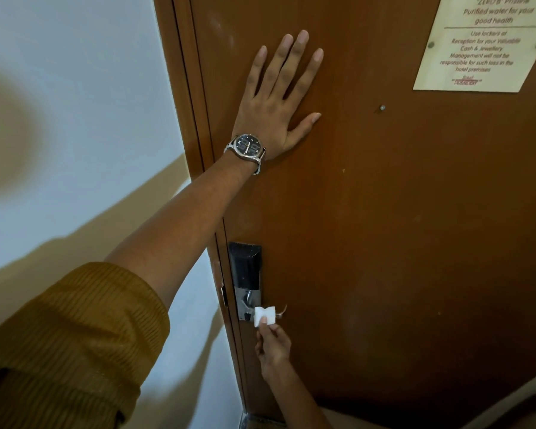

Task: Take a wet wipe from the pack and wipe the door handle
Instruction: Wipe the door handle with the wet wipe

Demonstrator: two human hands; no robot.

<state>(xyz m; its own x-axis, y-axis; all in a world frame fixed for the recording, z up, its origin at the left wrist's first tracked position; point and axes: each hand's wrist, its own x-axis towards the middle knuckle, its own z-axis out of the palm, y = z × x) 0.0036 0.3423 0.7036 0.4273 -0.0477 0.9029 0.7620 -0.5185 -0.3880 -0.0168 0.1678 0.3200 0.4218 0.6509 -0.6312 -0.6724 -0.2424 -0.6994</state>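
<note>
Right hand (273,343): fingers pinched together on a small folded white wet wipe (264,316), thumb tip pressed against its front face. The wipe is soft and matte, creased down the middle, roughly rectangular, and sits directly above the fingertips. It is pressed on the door handle (281,311), a slim silvery metal lever; only the lever's curved outer end shows past the wipe.

The lever projects from the lock plate (246,280), a tall narrow unit, glossy black in its upper part and brushed metal below.

Left hand (280,97): well above the lock plate, laid flat on the door (384,227) with the fingers spread apart and holding nothing. A wristwatch (247,147) with a dark round dial and metal band sits at that wrist. The forearm is bare; a ribbed mustard-coloured sleeve (75,335) is pushed up near the elbow.

The door is smooth brown wood veneer with faint scuffs and a few small screw heads. High above and to the side of the lock plate, a cream printed notice (483,44) is fixed to the door. Beyond the door frame on the lock plate's other side is a plain white painted wall (59,88) with soft shadows.
</note>
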